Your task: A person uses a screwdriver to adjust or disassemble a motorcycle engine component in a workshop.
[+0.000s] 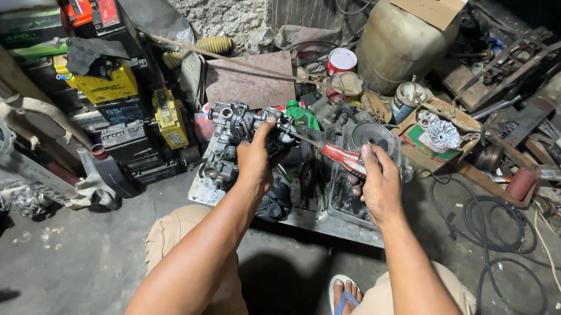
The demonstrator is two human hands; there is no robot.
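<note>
Gripping engine part [236, 126], left hand [254, 161]; right hand [377, 183] drives screwdriver [337, 155].

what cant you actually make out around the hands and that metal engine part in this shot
- Head view: the screwdriver tip, lost in the dark clutter at the engine part.
- The engine part's near face, covered by the left hand.
- The right hand palm and grip, turned away from the camera.
- The tray contents under both hands, too dark.
- The cardboard box, cut by the top edge.
</note>
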